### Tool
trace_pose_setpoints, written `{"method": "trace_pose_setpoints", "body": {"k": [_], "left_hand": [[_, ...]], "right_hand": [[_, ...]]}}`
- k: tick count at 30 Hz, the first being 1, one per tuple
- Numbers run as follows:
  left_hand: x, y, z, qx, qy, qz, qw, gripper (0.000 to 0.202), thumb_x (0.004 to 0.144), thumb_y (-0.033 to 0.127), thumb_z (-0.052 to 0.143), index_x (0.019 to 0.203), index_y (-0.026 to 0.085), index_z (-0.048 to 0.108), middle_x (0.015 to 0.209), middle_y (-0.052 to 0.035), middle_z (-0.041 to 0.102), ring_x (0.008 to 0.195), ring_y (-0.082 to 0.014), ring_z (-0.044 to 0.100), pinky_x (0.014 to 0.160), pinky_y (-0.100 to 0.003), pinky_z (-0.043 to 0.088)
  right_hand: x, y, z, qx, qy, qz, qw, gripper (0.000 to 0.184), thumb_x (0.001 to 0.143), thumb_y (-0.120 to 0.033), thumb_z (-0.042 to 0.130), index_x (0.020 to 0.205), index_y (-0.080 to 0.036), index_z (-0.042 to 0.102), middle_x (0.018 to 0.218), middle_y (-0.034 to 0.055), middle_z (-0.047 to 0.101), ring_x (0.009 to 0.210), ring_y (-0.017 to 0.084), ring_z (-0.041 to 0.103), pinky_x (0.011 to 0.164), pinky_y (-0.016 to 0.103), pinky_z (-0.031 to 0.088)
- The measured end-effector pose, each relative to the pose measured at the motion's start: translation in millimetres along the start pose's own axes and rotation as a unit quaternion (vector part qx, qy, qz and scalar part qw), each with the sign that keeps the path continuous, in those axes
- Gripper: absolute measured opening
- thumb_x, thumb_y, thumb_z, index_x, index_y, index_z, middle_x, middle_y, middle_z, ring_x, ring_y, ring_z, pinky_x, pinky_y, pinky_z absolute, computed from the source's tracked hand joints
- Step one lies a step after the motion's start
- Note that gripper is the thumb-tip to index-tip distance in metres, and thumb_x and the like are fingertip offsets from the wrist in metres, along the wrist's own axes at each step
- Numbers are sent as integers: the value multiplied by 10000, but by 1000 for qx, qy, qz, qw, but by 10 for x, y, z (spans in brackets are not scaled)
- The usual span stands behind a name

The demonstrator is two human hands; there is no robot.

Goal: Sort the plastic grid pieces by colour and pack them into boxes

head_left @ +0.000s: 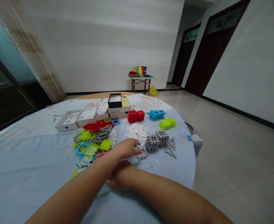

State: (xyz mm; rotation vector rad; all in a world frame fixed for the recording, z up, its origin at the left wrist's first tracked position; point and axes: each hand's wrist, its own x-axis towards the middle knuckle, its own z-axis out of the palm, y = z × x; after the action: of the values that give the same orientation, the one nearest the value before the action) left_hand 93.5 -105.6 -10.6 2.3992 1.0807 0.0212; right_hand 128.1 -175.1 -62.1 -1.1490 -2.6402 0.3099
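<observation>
My arms cross over a round table covered with a pale blue cloth [22, 161]. My left hand [127, 148] reaches to the right, fingers curled down at a small grey toothed piece [143, 155], just short of an assembled grey block [157, 140]. I cannot make out what the fingers pinch. My right hand [119, 179] lies on the cloth under the left forearm with its fingers hidden. White window pieces [137, 130] lie just beyond the left hand. A mixed pile of green, blue, red and grey pieces [92, 141] sits to the left.
Built blocks stand further back: red [136, 116], blue [156, 114], green [167, 123]. Loose grey pieces [171, 148] lie near the table's right edge. Open white boxes [81, 118] and a black box [115, 101] line the far side. A small table [141, 78] stands by the wall.
</observation>
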Motion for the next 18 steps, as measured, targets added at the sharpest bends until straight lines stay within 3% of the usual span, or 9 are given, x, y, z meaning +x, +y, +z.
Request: {"method": "trace_pose_setpoints", "body": {"k": [3,6,12,15,18], "left_hand": [[-164,-221,-217,-65,97,-3,993,463,735,500,552,1034,167,671,953,-84,711,857,-221,641,742,-296,469],[-403,-587,-391,-125,197,-35,972,495,752,526,509,1031,144,656,967,-78,710,875,-217,641,776,-304,473],[-764,-1324,-453,-106,300,-165,933,479,737,541,479,964,161,662,920,-56,725,857,-225,649,781,-308,478],[-747,-1459,-434,-64,320,-196,925,434,762,488,451,979,177,662,954,-58,721,884,-219,648,788,-299,472],[-619,-1414,-414,8,308,-178,935,384,790,421,436,986,186,667,1009,-67,708,940,-214,633,822,-295,454]], "right_hand": [[-71,34,-39,15,-15,8,1000,281,864,-319,421,1007,-191,626,990,58,676,857,198,618,693,278,455],[-109,56,-67,36,-12,29,999,237,844,-309,461,969,-211,638,931,41,687,827,180,624,660,252,425],[-94,30,-93,51,-21,60,997,251,827,-290,463,982,-220,648,920,48,693,804,169,629,663,248,406],[-59,28,-96,52,-33,68,996,249,807,-285,482,987,-235,647,920,35,697,816,168,632,667,243,404],[-28,26,-109,44,-49,77,995,255,785,-295,502,991,-245,645,899,30,703,798,175,635,651,247,403]]}}
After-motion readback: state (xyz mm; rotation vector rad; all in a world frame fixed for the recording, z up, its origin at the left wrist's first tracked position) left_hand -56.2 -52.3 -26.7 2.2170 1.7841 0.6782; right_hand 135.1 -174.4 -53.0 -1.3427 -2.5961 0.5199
